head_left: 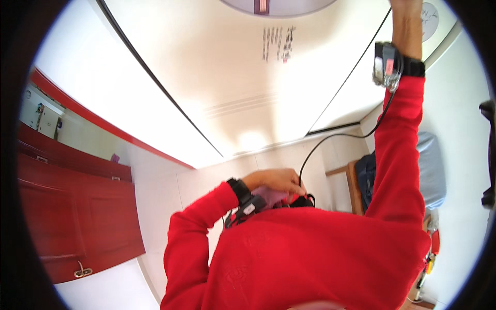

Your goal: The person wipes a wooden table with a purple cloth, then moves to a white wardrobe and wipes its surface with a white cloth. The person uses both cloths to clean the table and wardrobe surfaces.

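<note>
My left hand (pixel 279 181) is in front of my waist, its fingers curled over a crumpled purple cloth (pixel 269 196). A thin black cable (pixel 323 138) passes by its fingertips and runs up to a small device (pixel 388 66) strapped on my right wrist. My right arm is raised along a tall white panel (pixel 232 77) with black edge lines. Of my right hand (pixel 406 15), only the part near the wrist shows at the top edge; its fingers are cut off. Another strapped device (pixel 249 207) sits at my left wrist.
Left stands an open dark red door (pixel 82 206) with a metal handle. A wooden stool or chair (pixel 354 186) with dark cloth is at the right, beside a grey-blue cushion-like thing (pixel 431 170). Small items (pixel 430 258) lie low at the right. Pale tiles (pixel 201 186) cover the floor.
</note>
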Demonstrator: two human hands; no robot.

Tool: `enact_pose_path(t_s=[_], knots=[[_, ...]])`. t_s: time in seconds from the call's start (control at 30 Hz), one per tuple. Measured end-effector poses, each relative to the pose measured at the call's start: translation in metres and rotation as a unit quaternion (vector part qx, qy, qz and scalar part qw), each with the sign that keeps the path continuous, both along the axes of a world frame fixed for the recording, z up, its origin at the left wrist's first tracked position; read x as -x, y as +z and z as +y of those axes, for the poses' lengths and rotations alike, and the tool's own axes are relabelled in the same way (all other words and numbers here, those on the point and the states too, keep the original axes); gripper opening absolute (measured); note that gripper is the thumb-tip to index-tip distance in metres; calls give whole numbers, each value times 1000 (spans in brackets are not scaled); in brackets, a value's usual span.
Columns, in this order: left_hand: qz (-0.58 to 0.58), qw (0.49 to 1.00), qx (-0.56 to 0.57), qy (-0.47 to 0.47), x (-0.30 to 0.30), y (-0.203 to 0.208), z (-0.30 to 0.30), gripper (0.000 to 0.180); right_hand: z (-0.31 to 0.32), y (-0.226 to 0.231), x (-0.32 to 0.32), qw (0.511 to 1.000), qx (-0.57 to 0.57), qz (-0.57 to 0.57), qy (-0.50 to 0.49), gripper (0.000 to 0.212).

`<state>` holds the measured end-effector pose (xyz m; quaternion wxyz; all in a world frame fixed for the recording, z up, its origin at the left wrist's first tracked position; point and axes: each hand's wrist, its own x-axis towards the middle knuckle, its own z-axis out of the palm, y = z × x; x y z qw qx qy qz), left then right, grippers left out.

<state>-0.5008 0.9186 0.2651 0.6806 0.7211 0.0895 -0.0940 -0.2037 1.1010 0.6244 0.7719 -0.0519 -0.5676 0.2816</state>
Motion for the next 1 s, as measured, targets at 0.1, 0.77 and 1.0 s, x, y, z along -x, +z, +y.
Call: enact_pose_path(t_s=[0.1,0.77,1.0], knots=[[9,1000,16,-13,-2,7,6,36,18,-12,-13,951,43,114,286,43],[-64,992,-58,91,27,107,32,29,-2,-33,-12,987,113,93,-60,43],[-109,990,-56,64,3,123,24,31,-3,-25,-7,977,123,130,-111,46]])
